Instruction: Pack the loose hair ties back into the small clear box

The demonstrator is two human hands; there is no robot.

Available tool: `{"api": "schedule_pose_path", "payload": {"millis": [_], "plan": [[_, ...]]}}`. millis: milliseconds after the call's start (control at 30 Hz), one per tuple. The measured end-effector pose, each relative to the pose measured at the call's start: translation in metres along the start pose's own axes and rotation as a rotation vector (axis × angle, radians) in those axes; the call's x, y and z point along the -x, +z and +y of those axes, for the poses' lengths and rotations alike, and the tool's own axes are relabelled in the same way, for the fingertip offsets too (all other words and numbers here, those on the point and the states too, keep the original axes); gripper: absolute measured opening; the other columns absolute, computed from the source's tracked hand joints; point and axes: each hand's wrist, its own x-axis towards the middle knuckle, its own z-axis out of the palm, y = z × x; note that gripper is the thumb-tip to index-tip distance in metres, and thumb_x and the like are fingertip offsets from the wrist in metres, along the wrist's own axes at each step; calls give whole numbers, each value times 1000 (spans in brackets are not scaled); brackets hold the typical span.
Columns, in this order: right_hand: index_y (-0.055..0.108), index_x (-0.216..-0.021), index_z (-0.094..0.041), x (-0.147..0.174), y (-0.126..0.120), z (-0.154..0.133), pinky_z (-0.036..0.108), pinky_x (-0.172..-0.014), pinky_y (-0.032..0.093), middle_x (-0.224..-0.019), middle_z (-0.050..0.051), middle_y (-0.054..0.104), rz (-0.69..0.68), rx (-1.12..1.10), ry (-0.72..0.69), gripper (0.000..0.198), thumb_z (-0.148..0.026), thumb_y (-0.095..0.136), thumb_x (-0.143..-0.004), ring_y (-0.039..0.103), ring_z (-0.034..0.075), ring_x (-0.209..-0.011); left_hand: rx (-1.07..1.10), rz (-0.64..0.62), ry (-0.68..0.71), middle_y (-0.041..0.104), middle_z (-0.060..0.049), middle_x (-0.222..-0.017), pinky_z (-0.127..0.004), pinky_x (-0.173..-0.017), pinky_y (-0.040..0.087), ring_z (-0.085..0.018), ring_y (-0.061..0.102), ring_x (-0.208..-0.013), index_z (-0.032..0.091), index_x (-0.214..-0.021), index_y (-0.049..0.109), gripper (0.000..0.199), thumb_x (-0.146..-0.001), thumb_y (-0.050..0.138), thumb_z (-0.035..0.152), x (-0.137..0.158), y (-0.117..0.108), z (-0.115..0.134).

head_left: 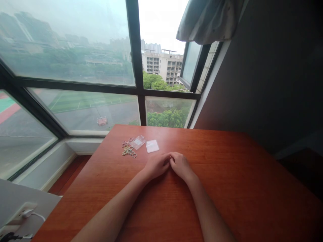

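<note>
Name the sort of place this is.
Probably an upper-floor room, home or dorm unclear: a wooden table by a large framed window, a curtain, and a sports field seen below.

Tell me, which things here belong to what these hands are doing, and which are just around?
Probably in use, being nearest the left hand and right hand:
small rings
clear plastic case
pale square piece
wooden table, as work surface

Probably just around:
grey curtain
white plug in the wall socket
</note>
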Motion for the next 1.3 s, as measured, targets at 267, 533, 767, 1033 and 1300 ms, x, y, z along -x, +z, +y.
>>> {"api": "schedule_pose_path", "payload": {"millis": [267,533,767,1033,1300], "plan": [[67,-94,-20,1,-1,-1,23,-83,42,-99,6,70,-5,-8,13,27,-11,44,-86,62,17,-94,7,-5,-4,68,-3,-91,-24,-68,41,-17,61,-79,21,-97,60,17,-85,48,18,1,0,-1],[67,-91,-21,1,1,-1,23,-82,42,-97,5,70,6,-4,5,25,-12,44,-86,62,17,-92,-5,-3,-4,68,-3,-90,-24,-68,40,-17,61,-79,21,-95,58,15,-85,48,18,1,0,-1],[66,-92,-20,0,2,-1,23,-80,41,-97,5,70,1,19,15,25,-11,44,-86,62,17,-91,-3,-11,-33,69,-3,-92,-24,-68,41,-17,62,-80,21,-98,60,18,-85,48,19,1,0,0],[67,-93,-21,1,-1,-4,23,-80,41,-98,5,70,-8,26,39,25,-11,44,-87,62,17,-91,16,-18,-38,70,-4,-92,-25,-68,42,-18,63,-81,21,-98,60,18,-85,48,19,1,-1,0],[67,-95,-21,0,-1,-2,23,-83,41,-99,6,70,-18,10,35,26,-11,44,-86,62,17,-94,29,-14,-29,69,-3,-91,-24,-68,41,-17,62,-79,21,-96,61,17,-85,48,18,1,-1,0]]}}
